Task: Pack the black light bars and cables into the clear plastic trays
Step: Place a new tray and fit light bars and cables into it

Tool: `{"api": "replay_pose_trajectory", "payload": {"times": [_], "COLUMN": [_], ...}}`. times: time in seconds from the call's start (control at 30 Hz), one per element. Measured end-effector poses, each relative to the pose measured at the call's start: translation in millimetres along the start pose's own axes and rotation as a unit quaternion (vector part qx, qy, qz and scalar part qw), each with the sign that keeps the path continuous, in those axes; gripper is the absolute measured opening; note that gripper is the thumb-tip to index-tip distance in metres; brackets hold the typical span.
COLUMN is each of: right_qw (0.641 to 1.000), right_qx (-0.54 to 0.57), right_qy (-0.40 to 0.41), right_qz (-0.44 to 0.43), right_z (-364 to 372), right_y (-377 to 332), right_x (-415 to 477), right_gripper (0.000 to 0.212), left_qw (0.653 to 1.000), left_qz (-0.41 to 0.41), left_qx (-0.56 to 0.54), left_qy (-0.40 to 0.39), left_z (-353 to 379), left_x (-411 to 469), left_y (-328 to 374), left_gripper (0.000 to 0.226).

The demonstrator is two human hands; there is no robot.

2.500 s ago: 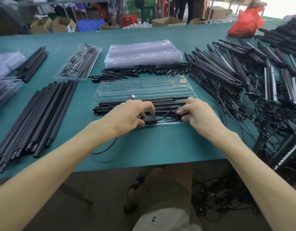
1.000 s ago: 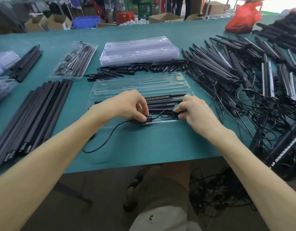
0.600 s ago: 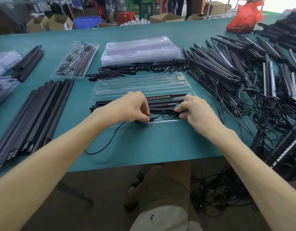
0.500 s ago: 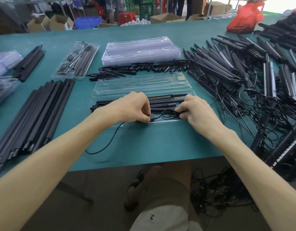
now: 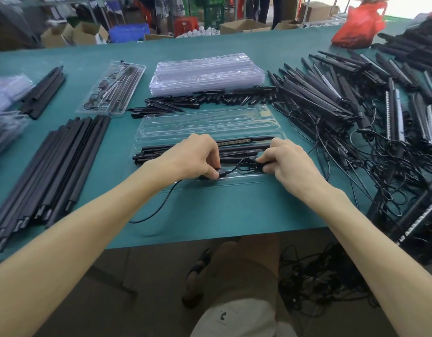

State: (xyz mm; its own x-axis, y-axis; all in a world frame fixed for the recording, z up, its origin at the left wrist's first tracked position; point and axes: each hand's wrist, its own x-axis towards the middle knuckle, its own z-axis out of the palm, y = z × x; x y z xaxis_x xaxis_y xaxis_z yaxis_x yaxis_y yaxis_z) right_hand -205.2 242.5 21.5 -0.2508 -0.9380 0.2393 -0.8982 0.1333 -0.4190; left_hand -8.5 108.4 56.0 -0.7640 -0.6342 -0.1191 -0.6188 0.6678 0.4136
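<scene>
An open clear plastic tray (image 5: 210, 122) lies in front of me on the green table. Black light bars (image 5: 236, 143) lie in its near half. My left hand (image 5: 195, 158) pinches the small black inline controller (image 5: 221, 172) of a cable at the tray's front edge. My right hand (image 5: 286, 158) pinches a coiled bunch of the same black cable (image 5: 246, 164) against the tray. A loose length of cable (image 5: 159, 207) trails from under my left hand onto the table.
A stack of empty clear trays (image 5: 205, 71) sits behind, with short black spikes (image 5: 210, 98) before it. A packed tray (image 5: 112, 88) lies back left. Long black rods (image 5: 49, 171) lie left. A tangle of light bars and cables (image 5: 355, 113) fills the right side.
My left hand has slid right along the tray front with the controller, closing toward my right hand. The trailing cable loop has shifted on the table. My right hand has stayed on the coil.
</scene>
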Motion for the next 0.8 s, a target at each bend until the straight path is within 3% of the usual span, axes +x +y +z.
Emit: {"api": "replay_pose_trajectory", "payload": {"times": [0.27, 0.47, 0.57, 0.8], "right_qw": [1.000, 1.000, 1.000, 1.000], "right_qx": [0.006, -0.002, -0.001, -0.009], "right_qy": [0.005, 0.007, 0.010, 0.007], "right_qz": [0.001, -0.002, 0.001, -0.002], "right_z": [1.7, 2.4, 2.8, 1.6], "right_y": [1.4, -0.2, 0.1, -2.4], "right_x": [0.1, -0.5, -0.1, -0.8], "right_gripper": [0.029, 0.029, 0.031, 0.027], "left_qw": [1.000, 0.999, 0.995, 0.990], "left_qz": [-0.007, 0.000, 0.031, 0.071], "left_qx": [0.027, 0.048, 0.086, 0.032], "left_qy": [0.004, 0.011, 0.049, 0.117], "left_z": [-0.2, -4.5, 0.3, 16.4], "left_x": [-1.5, -14.6, -20.7, -15.5], "left_y": [11.5, 14.8, 22.4, 30.0], "left_gripper": [0.027, 0.014, 0.004, 0.008]}}
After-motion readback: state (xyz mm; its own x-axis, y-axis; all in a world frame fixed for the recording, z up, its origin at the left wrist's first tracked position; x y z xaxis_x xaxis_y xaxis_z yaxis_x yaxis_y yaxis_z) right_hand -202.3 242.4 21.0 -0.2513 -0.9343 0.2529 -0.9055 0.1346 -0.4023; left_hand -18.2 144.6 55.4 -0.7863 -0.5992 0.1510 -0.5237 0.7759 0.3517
